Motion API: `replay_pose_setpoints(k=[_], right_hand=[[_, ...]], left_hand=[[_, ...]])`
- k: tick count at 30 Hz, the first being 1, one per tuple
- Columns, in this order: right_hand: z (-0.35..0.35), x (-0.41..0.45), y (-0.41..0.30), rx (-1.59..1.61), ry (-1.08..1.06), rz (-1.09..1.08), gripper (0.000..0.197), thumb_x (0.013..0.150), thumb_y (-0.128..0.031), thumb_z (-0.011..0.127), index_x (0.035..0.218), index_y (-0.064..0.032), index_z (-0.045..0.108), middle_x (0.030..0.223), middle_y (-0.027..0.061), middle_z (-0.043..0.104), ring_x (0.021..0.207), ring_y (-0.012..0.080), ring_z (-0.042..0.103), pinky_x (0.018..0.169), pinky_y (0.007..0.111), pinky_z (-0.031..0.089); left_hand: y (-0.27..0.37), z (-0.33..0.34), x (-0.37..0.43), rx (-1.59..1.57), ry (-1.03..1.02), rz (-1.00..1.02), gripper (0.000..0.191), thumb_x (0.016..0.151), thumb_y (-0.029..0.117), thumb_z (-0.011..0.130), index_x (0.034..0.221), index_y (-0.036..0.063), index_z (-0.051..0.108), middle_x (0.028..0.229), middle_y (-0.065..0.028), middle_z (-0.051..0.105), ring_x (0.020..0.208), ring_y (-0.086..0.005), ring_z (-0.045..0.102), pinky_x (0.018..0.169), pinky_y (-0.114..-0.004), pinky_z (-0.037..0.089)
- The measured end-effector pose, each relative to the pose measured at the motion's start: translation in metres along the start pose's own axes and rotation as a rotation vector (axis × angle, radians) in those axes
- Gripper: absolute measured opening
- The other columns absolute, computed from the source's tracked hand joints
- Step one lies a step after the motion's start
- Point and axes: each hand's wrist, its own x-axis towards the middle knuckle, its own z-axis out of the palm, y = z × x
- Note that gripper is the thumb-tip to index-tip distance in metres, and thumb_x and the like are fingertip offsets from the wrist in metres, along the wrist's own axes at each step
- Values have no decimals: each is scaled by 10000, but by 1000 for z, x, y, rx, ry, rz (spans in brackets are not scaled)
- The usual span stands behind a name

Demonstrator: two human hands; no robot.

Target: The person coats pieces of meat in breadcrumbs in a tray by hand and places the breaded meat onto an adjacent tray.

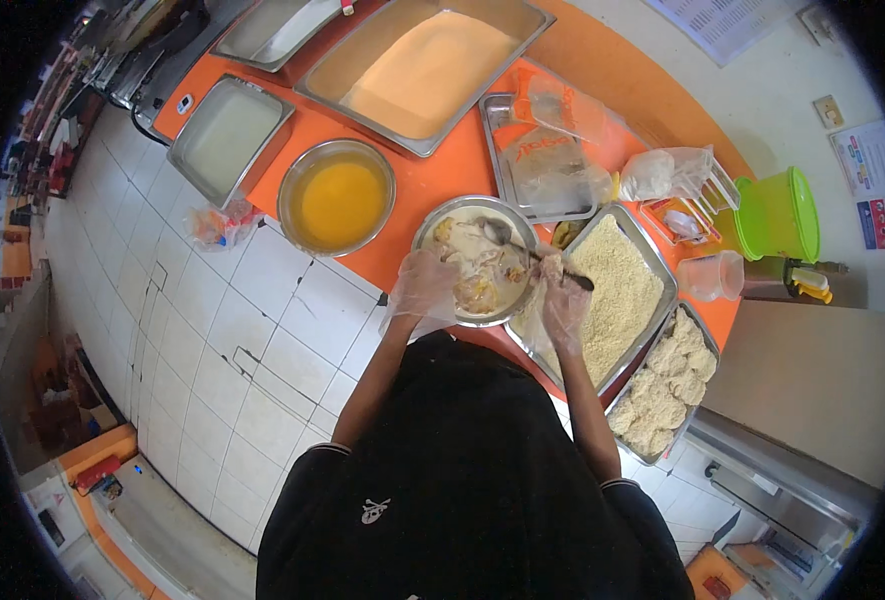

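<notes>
A round metal bowl (522, 301) at the front edge of the orange table holds creamy white batter and pieces of what looks like raw chicken (476, 292). My left hand (426, 283), in a clear plastic glove, grips the bowl's left rim. On the other side my right hand (564, 304), gloved the same way, is closed around the handle of a large spoon (496, 229). The spoon's head rests in the batter, and the dark end of its handle sticks out past my fingers. Under my right hand lies a metal tray of pale crumbs (616, 289).
A bowl of yellow-orange liquid (342, 196) stands to the left. Behind are a pan of pale liquid (225, 135) and a large pan of orange powder (431, 71). Coated pieces (667, 382) fill a tray at right, below a clear plastic cup (712, 275) and a green-lidded container (776, 215).
</notes>
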Motion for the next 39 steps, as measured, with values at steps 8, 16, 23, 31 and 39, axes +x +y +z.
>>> replay_pose_setpoints(k=[8, 16, 23, 31, 39], right_hand=[[6, 106, 30, -161, -207, 55, 406, 1003, -371, 615, 938, 15, 725, 755, 53, 688, 684, 125, 645, 632, 249, 506], [-44, 108, 30, 29, -480, 299, 375, 996, -380, 628, 874, -36, 717, 715, 24, 665, 628, 101, 621, 564, 257, 472], [-110, 53, 38, 194, -361, 346, 399, 995, -394, 636, 1000, -5, 723, 767, 39, 668, 651, 123, 615, 589, 277, 504], [-125, -12, 88, 85, -349, 290, 339, 980, -343, 632, 1043, -23, 728, 805, 67, 701, 667, 145, 629, 619, 309, 506], [-151, -68, 114, 103, -259, 409, 326, 982, -315, 607, 1015, -16, 732, 784, 98, 708, 666, 170, 651, 658, 347, 515]], left_hand=[[62, -47, -17, 65, 84, 310, 393, 885, 328, 645, 1169, 57, 674, 1030, -236, 684, 1006, -395, 658, 878, -498, 511], [89, -78, -16, 111, 51, 624, 336, 906, 275, 663, 1152, 46, 667, 1133, -187, 690, 1023, -374, 659, 897, -482, 511], [118, -80, -14, 251, -26, 567, 315, 868, 198, 637, 1132, 32, 677, 1086, -217, 692, 1006, -357, 675, 914, -455, 525], [17, -38, 40, 1126, -63, 822, 312, 884, 271, 583, 1097, 72, 695, 1011, -150, 711, 1019, -324, 679, 896, -411, 531], [90, -51, 11, 423, 76, 389, 311, 880, 318, 674, 1063, 68, 704, 909, -169, 704, 892, -286, 700, 790, -410, 540]])
